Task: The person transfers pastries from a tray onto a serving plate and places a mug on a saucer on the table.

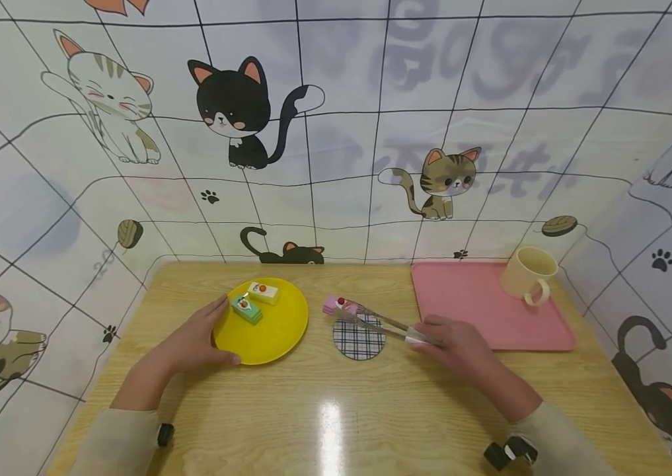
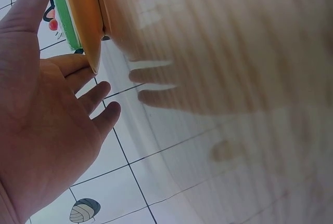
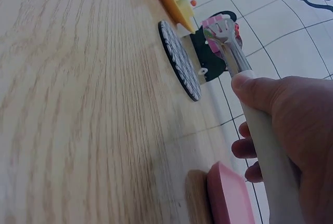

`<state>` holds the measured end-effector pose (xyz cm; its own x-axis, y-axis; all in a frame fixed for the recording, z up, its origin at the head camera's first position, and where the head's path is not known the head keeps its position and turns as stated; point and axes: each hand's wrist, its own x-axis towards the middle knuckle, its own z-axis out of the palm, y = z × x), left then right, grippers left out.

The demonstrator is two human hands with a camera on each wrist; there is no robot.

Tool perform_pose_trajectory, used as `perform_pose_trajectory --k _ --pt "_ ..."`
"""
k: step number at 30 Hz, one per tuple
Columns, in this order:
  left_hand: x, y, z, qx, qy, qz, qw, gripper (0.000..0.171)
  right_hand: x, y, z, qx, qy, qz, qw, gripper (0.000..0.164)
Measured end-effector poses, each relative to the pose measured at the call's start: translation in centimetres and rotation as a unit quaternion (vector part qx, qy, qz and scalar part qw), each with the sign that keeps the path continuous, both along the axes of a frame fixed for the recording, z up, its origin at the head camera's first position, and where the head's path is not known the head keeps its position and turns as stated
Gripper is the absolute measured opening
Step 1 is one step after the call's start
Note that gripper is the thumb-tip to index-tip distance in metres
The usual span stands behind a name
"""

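Observation:
My left hand [image 1: 193, 338] grips the left rim of a yellow plate [image 1: 276, 334], fingers and thumb spread along its edge. On the plate lie a green toy cake slice [image 1: 246, 311] and a pale yellow one [image 1: 264, 293], both with small decorations on top. My right hand [image 1: 457, 345] holds tongs [image 1: 386, 325] with white handles. Between the tong tips sits a pink toy cake slice [image 3: 212, 44] with a red berry. In the right wrist view it is raised above the table, near a round plaid coaster [image 3: 179, 63].
A pink tray [image 1: 460, 301] lies at the right back of the wooden table [image 1: 288, 410], with a cream mug [image 1: 526, 272] on its far right corner. Behind the table stands a wall covering [image 1: 336, 145] printed with cats and grid lines.

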<state>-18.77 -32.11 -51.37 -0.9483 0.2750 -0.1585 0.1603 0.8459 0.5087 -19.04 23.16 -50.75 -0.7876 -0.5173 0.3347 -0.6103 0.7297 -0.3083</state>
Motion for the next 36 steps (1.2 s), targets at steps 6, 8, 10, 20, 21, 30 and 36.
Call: perform_pose_trajectory --k 6,8,10,20,21,30,36 --pt "0.0 0.0 0.1 -0.002 -0.003 0.003 1.0 0.132 -0.6 -1.2 0.1 0.021 -0.017 0.021 0.999 0.037" --pt "0.0 0.0 0.0 -0.001 -0.002 0.003 1.0 0.132 -0.9 -1.7 0.1 0.023 -0.006 0.039 0.999 0.037" --pt "0.0 0.0 -0.1 -0.002 0.0 0.001 1.0 0.132 -1.2 -2.2 0.1 0.021 0.005 0.058 0.998 0.037" --pt "0.0 0.0 0.2 0.001 -0.004 0.003 1.0 0.131 -1.9 -4.6 0.5 0.052 0.019 0.11 0.992 0.038" --pt "0.0 0.1 0.2 0.001 -0.005 0.003 1.0 0.131 -2.0 -4.9 0.5 0.053 0.016 0.113 0.992 0.038" --pt "-0.1 0.1 0.3 -0.002 -0.004 -0.002 1.0 0.132 -2.8 -7.3 0.8 0.059 -0.012 0.139 0.989 0.04" --pt "-0.2 -0.1 -0.1 0.005 0.007 -0.011 0.9999 0.133 -3.3 -9.1 0.6 0.062 -0.007 0.159 0.985 0.04"
